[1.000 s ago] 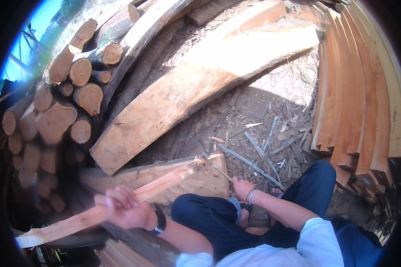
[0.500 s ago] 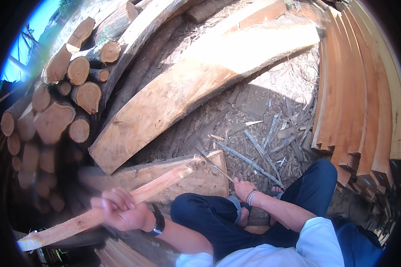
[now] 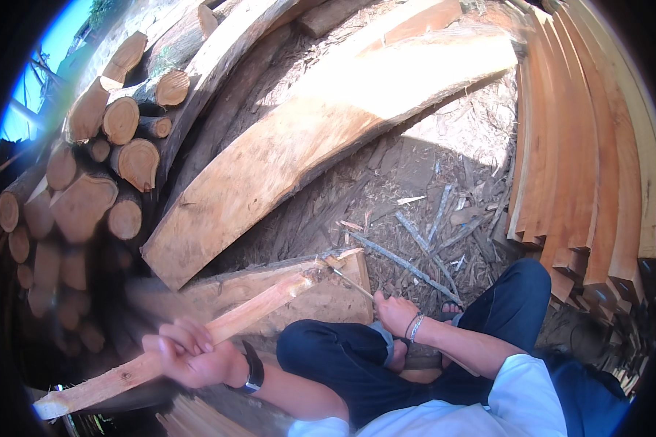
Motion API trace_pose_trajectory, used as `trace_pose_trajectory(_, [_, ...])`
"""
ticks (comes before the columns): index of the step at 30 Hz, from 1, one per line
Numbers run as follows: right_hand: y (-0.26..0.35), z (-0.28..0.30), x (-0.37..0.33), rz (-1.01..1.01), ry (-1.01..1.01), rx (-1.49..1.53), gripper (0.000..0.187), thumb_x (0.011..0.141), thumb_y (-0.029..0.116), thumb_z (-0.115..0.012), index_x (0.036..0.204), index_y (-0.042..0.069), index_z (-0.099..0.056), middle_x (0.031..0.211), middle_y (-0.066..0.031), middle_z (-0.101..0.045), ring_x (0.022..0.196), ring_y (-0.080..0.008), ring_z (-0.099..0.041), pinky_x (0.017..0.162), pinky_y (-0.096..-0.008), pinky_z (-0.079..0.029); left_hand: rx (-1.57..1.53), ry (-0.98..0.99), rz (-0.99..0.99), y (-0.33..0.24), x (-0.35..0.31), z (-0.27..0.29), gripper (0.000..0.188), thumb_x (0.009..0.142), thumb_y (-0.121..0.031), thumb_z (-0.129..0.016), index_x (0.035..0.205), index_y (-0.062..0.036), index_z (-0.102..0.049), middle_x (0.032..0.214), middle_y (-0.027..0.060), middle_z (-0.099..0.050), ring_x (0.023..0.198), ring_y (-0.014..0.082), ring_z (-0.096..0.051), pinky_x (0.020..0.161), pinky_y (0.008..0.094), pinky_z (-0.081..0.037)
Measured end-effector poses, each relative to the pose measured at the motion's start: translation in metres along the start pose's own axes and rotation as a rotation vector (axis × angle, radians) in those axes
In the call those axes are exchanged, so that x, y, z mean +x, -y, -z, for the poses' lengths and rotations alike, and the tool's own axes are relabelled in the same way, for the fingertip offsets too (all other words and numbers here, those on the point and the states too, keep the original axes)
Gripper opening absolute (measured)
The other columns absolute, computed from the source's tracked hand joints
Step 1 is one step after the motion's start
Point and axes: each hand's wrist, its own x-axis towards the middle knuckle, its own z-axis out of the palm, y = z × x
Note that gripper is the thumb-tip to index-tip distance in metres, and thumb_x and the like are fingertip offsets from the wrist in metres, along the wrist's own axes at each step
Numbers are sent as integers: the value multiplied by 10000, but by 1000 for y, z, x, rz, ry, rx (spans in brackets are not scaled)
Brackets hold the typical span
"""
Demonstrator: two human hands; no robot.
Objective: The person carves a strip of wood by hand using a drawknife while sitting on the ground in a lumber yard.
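Note:
My left hand [image 3: 197, 355] is closed around a peeled, pale wooden stick [image 3: 266, 300], which slants from the lower left up toward the middle. The stick's far end rests over a thick timber block [image 3: 342, 291] lying on the ground before my knees. In my closed right hand [image 3: 396, 315] is a long, thin-bladed tool [image 3: 355, 285], seen nearly edge-on. Its far end meets the wood at the stick's tip, on the upper edge of the block. The exact kind of blade cannot be made out.
A large curved slab [image 3: 270, 171] lies across the ground beyond the block. Cut logs [image 3: 120, 120] are stacked at left, and long sawn planks [image 3: 561, 146] at right. Thin grey sticks [image 3: 404, 264] and wood chips litter the ground. More cut strips [image 3: 197, 416] lie at lower left.
The tool's blade has come down from above the stick's tip onto the wood there. My right hand has dipped slightly. My left hand keeps its grip on the stick.

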Motion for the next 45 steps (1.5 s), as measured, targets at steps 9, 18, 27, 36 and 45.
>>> trace_pose_trajectory(9, [28, 41, -4, 82, -71, 83, 199, 867, 138, -450, 977, -17, -393, 628, -247, -592, 620, -416, -614, 547, -499, -492, 7, 14, -14, -1, 0, 4, 223, 904, -152, -319, 688, -107, -284, 482, -11, -247, 370, 72, -217, 337, 191, -168])
trace_pose_trajectory(18, [1, -5, 5, 19, 13, -59, 196, 830, 80, -441, 995, -26, -424, 721, -247, -630, 690, -382, -650, 590, -457, -529, -22, 32, -12, 1, 0, 0, 219, 905, -143, -306, 691, -106, -291, 471, -14, -249, 363, 68, -217, 328, 192, -174])
trace_pose_trajectory(27, [-26, -23, 1, -65, 54, -77, 187, 839, 88, -424, 975, -40, -443, 752, -246, -640, 730, -374, -656, 635, -444, -538, -17, 17, -7, 1, 0, 1, 216, 903, -133, -308, 689, -106, -292, 469, -14, -248, 359, 67, -215, 328, 196, -176])
trace_pose_trajectory(36, [-10, 1, -2, -47, 131, 8, 188, 807, 84, -500, 910, -73, -500, 775, -264, -637, 760, -359, -659, 680, -436, -535, 18, -54, -24, 0, 3, 7, 224, 909, -135, -304, 688, -106, -289, 473, -17, -239, 359, 70, -221, 334, 195, -184])
trace_pose_trajectory(45, [-47, -13, 22, -219, 314, 626, 214, 928, 194, -456, 927, -18, -486, 574, -82, -536, 369, -173, -514, 325, -323, -414, 8, -61, -12, -1, 3, 19, 217, 903, -131, -306, 688, -107, -287, 472, -10, -250, 360, 72, -227, 338, 193, -188])
